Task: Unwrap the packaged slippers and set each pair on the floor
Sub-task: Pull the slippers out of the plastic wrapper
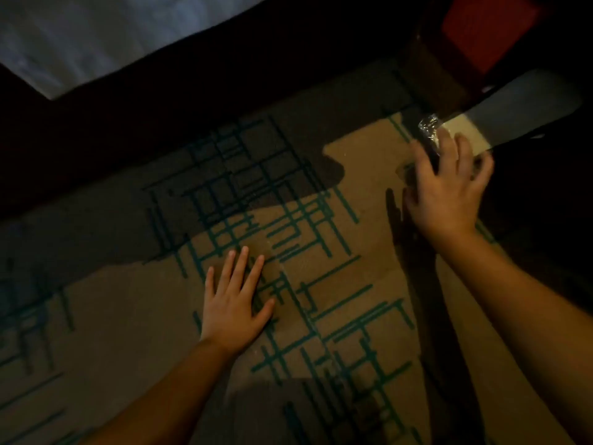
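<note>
The room is dim. My left hand (236, 303) lies flat on the tan carpet (321, 252) with its fingers spread and nothing in it. My right hand (449, 184) reaches toward the upper right, fingers curled over a crinkled clear plastic wrapper (428, 126) and a dark object under it that I cannot make out. Just beyond the fingers lies a long flat grey-white shape (519, 114), possibly a slipper, with a pale tan end (465, 133). Whether my right hand grips the wrapper or only touches it is unclear.
A bed with white sheets (96, 36) and a dark frame (192, 101) runs along the top left. Dark furniture (442, 75) with a red item (491, 30) on it stands at the top right. The carpet has teal line patterns.
</note>
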{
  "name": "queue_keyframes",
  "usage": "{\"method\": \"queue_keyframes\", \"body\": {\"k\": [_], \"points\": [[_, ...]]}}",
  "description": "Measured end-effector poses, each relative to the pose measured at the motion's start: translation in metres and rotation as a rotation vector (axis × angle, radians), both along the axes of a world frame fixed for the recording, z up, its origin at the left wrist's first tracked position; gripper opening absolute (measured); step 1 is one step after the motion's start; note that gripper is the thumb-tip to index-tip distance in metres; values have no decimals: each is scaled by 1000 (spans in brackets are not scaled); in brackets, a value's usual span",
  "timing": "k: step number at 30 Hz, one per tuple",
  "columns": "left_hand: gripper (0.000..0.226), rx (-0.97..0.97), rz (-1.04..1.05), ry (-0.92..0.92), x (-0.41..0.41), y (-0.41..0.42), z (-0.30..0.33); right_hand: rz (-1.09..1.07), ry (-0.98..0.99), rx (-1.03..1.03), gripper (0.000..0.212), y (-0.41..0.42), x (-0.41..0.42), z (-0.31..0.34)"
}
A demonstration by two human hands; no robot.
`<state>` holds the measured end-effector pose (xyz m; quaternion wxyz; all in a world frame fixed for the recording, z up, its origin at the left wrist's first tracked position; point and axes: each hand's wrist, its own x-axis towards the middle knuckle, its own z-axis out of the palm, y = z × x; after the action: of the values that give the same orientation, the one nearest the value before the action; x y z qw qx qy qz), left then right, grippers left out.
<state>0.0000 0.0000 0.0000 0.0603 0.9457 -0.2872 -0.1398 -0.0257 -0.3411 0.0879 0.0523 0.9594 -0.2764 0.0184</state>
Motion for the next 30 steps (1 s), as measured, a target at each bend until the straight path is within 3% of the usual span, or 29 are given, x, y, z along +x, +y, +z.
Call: {"method": "queue_keyframes", "body": {"k": [4,11,17,22,26,30], "points": [[74,7,-34,-7,2,1,5,-24,103,-91,97,-19,9,12],[84,124,-63,206,10,1,35,144,170,-158,87,-30,0,18],[91,1,171,347,0,-18,40,412,-151,-44,49,13,-30,7],[52,-318,507,557,-22,-39,56,627,-447,111,36,75,-71,-22],[56,-248,435,486,-46,-30,53,766,-175,261,71,122,-109,-52],[59,-122,289,456,-71,-9,49,824,8,311,77,152,-136,-62]]}}
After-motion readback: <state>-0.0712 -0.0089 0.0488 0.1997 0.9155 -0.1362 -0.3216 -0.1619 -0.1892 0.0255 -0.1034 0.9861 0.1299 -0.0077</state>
